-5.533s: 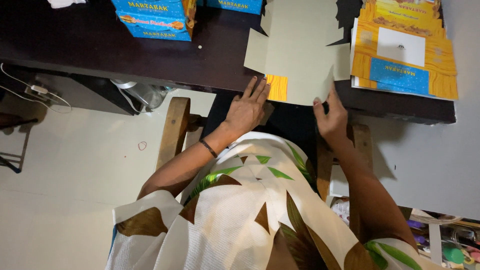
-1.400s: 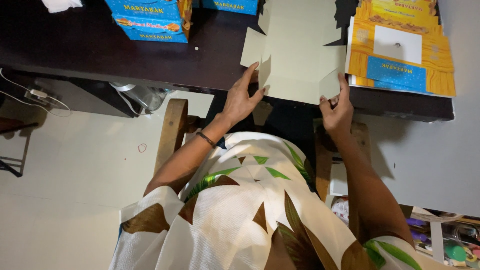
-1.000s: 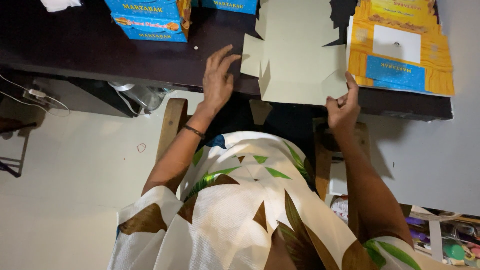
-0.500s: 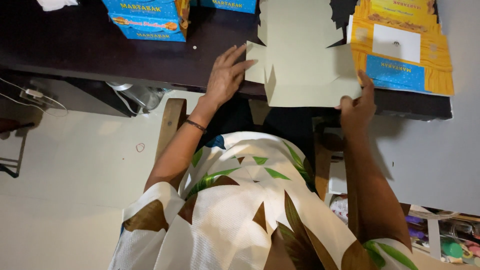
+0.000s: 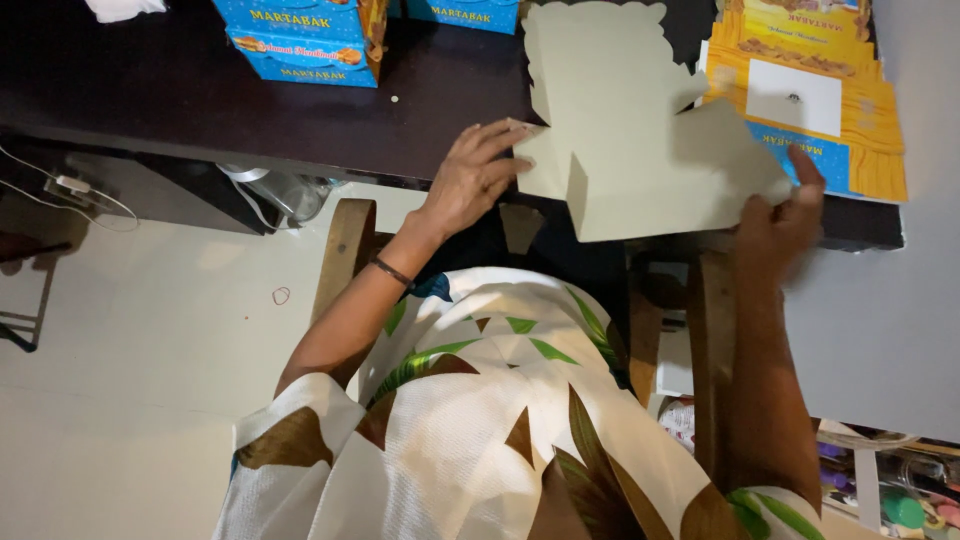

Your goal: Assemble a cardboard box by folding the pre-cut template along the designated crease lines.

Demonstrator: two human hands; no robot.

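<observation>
Head view, looking down. Flat unfolded carton blank (image 5: 625, 130), plain grey-beige side up, lies on the dark bench (image 5: 180, 110) at its near edge, one lower flap folded up a bit, lower right corner overhanging the edge. Left hand (image 5: 468, 180) flat on the bench, fingers (image 5: 500, 140) spread wide, tips touching the blank's left side flap, pressing not gripping. Right hand (image 5: 778, 222) at the blank's lower right corner, fingers narrow, pinching the corner; one finger sticks up over the stack beside it. Thin dark bracelet (image 5: 390, 271) on left wrist.

Right of the blank: stack of flat printed cartons (image 5: 810, 90), yellow-orange with blue panel and white window, touching or slightly under the blank's right edge, cannot tell which. Far left on bench: assembled blue box (image 5: 300, 40) with yellow lettering, a second blue box (image 5: 475, 12) behind, well apart from the hands. White cloth (image 5: 125, 8) at top edge. Wooden chair (image 5: 345, 255) under the person, patterned white-brown-green shirt (image 5: 480, 430). Rubber band (image 5: 281, 296) on pale floor, cables (image 5: 60, 185) at left under bench.
</observation>
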